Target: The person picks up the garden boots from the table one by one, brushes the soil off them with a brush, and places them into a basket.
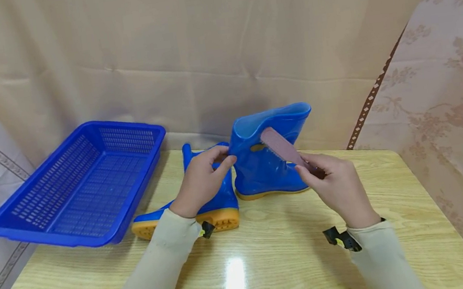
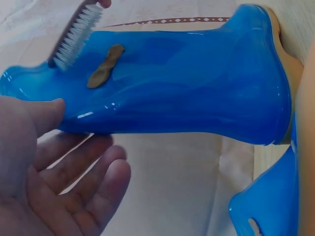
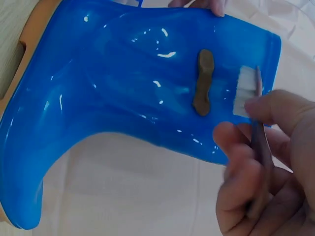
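A blue rain boot (image 1: 256, 170) with a yellow sole stands upright on the table. On its shaft is a brown, mud-like strip (image 3: 204, 83). My left hand (image 1: 201, 182) holds the back edge of the shaft near the top, thumb on the near side and fingers behind. My right hand (image 1: 336, 184) grips a pinkish-brown brush (image 1: 281, 145) by its handle. White bristles (image 2: 78, 37) face the shaft between the brown strip and the boot's top opening; the right wrist view shows them at or very close to the surface.
A second blue boot (image 1: 151, 216) lies on its side, partly behind my left hand, its yellow sole (image 1: 225, 220) toward me. To the left sits a blue plastic basket (image 1: 139, 201) with perforated walls. Beige cloth (image 1: 185, 49) hangs behind the wooden table (image 1: 281, 263).
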The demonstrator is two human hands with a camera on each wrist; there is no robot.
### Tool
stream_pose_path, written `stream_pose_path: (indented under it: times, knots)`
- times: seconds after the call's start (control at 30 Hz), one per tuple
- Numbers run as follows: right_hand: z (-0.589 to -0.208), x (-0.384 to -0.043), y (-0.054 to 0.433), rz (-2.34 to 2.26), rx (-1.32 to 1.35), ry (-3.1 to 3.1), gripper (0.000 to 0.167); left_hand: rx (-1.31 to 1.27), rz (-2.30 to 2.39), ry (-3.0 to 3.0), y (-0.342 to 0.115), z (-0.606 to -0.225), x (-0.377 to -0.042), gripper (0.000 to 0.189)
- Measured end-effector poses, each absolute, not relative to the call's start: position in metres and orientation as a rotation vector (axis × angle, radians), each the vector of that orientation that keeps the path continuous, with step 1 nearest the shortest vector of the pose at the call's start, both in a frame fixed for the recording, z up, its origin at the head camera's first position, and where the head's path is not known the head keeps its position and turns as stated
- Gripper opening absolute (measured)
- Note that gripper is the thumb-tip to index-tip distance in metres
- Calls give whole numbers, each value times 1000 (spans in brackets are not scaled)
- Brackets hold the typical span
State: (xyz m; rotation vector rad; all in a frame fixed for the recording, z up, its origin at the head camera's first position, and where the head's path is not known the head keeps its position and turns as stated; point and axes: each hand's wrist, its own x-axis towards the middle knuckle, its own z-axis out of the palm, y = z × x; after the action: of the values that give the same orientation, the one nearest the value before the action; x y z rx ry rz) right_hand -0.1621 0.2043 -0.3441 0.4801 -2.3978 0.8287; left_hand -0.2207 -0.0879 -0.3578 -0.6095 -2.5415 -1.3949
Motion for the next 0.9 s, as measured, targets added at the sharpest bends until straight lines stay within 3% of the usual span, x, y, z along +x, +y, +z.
stream_pose_path:
  times: [0.37,0.9]
  knots:
    - [-345,-164,198,734,503,-2508,41,-573,-1463,-2445,-84,-355,-219,31]
    - [-349,-165,197,719,434,-2450,37,-480,-1424,-2529,-84,-356,-218,26]
